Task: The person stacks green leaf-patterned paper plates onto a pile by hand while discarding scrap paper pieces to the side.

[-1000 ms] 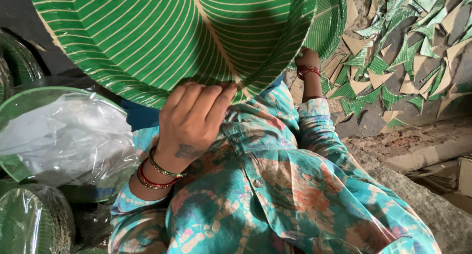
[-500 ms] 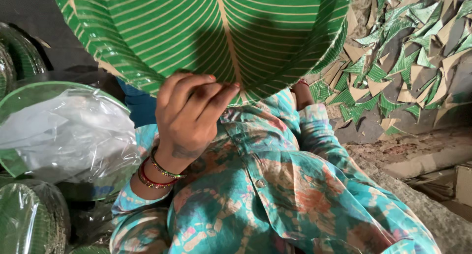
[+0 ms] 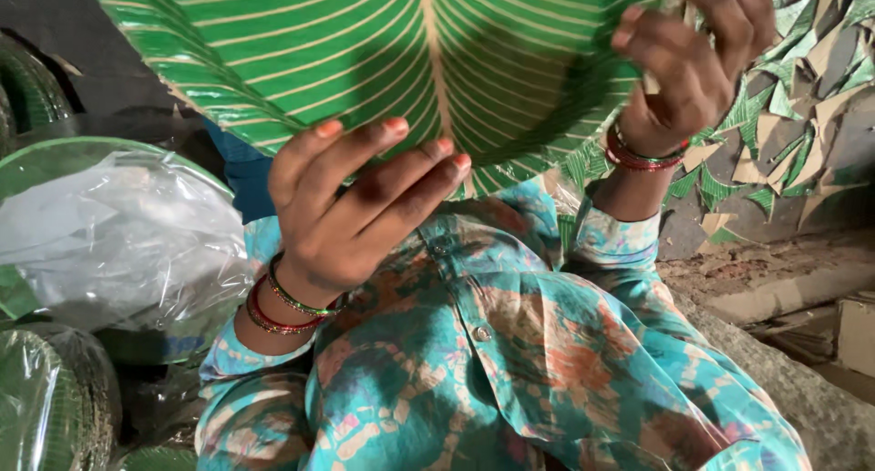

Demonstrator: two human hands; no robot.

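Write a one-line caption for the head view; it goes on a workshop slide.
Left hand and right hand hold a green leaf-patterned plate beside plastic-wrapped plate stacks.

Plate [image 3: 383,61] green with cream leaf-vein stripes, shirt [image 3: 510,362] teal, orange-brown tie-dye blotches, bangles [image 3: 283,307] red and green, scraps [image 3: 793,116] green and tan, nails orange-red

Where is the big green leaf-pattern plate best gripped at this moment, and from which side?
Probably at its rim, from both sides: the green striped plate is wide, thin and tilted up, so the left hand could pinch the near lower edge while the right hand steadies the right rim it already holds.
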